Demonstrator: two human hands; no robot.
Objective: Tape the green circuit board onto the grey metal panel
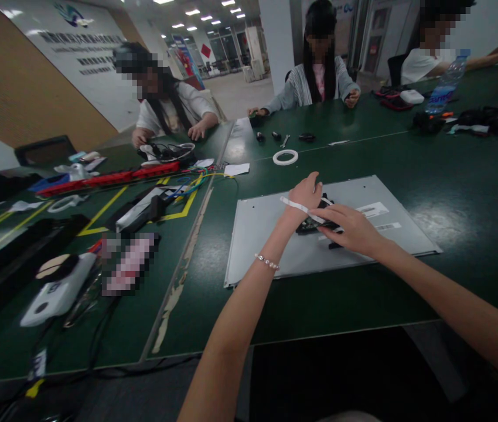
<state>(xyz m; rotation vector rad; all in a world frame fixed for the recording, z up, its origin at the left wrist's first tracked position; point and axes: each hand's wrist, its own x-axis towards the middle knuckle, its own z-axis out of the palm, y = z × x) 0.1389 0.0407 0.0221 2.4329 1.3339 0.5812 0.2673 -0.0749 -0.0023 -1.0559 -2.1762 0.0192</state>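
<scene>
Right hand (350,228) pinches one end of a white strip (295,205), fingers closed on it. The strip runs slantwise across the back of the left hand (304,196). Left hand rests fingers-down on a dark board (319,225); can't tell if it grips anything. The board lies on a grey metal panel (266,234), flat on the green table (451,193). White tape roll (285,156) sits beyond the panel, well apart. Red power strip (108,177) lies far left. Three other people sit at the far side.
</scene>
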